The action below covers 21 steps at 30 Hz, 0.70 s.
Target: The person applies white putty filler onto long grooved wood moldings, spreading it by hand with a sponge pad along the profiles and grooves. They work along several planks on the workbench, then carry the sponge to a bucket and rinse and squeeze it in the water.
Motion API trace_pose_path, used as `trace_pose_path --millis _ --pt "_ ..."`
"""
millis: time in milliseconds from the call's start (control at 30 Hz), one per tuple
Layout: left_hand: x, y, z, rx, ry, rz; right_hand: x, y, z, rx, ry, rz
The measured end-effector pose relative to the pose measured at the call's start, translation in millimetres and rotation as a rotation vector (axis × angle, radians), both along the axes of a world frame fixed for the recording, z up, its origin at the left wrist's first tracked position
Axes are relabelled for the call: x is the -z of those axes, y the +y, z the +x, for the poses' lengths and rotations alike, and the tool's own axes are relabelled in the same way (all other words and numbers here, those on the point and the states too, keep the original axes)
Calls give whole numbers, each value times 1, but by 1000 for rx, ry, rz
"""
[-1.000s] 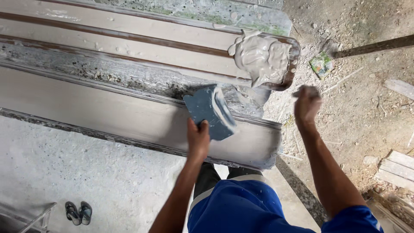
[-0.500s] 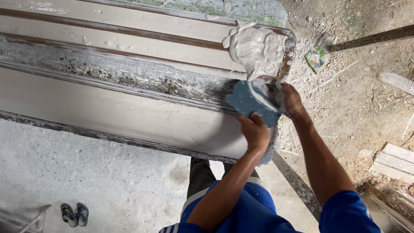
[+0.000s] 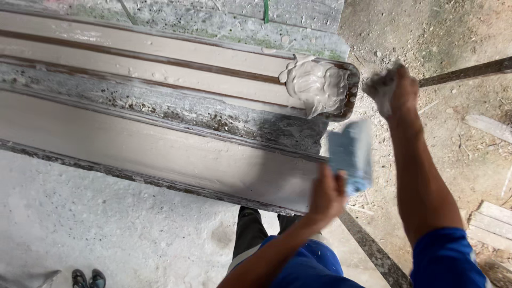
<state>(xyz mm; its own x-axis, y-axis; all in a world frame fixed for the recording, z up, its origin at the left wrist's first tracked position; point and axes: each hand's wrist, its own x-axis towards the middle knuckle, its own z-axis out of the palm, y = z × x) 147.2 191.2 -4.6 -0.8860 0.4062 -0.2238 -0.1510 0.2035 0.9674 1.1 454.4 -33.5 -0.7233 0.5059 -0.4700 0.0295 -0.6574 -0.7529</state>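
Note:
My left hand (image 3: 326,194) grips a blue scraper card (image 3: 350,154), blurred, just past the right end of a long grey moulded trough (image 3: 160,154) with a smooth wet inner face. My right hand (image 3: 394,90) is raised to the right of a heap of pale grey plaster (image 3: 314,85). Its fingers are curled and smeared with plaster; whether it holds a lump I cannot tell. The plaster sits at the end of a second moulded form (image 3: 133,58) behind the trough.
Rough concrete floor (image 3: 106,234) lies in front, with a pair of sandals (image 3: 88,279) at the bottom left. Dirt ground (image 3: 458,42) is at the right, with a dark bar (image 3: 469,72) and wooden offcuts (image 3: 493,224). My legs (image 3: 256,229) stand below the trough.
Both hands have pulled away from the plaster heap. The left hand drew the blue card down and right off the trough's end. The right hand rose to the right.

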Motion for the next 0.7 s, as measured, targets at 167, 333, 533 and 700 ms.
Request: trace_pose_path --millis 167,333,533,700 --pt "-7 -96 -67 -253 -96 -16 41 -39 -83 96 -120 151" --pt "-36 -165 -93 -429 -104 -128 61 -8 -83 222 -65 790" --pt "-41 -205 -89 -615 -96 46 75 3 -19 -379 -726 789" --pt "-32 -215 -90 -631 -103 168 84 -3 -16 -288 -564 459"
